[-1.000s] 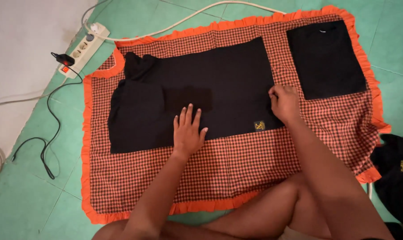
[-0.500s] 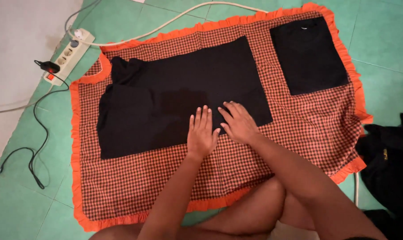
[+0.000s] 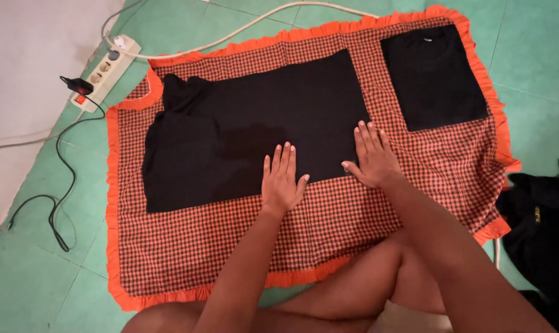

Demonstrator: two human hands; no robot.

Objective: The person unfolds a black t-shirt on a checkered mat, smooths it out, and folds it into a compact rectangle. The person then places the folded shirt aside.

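Observation:
A black garment (image 3: 242, 129) lies spread flat on a red-and-black checked cloth (image 3: 199, 240) with an orange frill. My left hand (image 3: 282, 180) presses flat on the garment's lower edge, fingers together. My right hand (image 3: 371, 154) lies flat on the garment's lower right corner, fingers spread. Neither hand holds anything. A second black garment (image 3: 432, 77), folded into a rectangle, lies on the cloth's upper right corner.
A white power strip (image 3: 103, 71) with a black plug and cable (image 3: 60, 185) sits on the green tiled floor at upper left. A white cord (image 3: 261, 21) runs along the top. A dark pile of clothing (image 3: 542, 222) lies at the right. My bare legs (image 3: 353, 296) are at the bottom.
My right hand slid from the garment's right edge in beside my left hand, then back out right to the lower corner. My left hand stayed flat on the lower edge.

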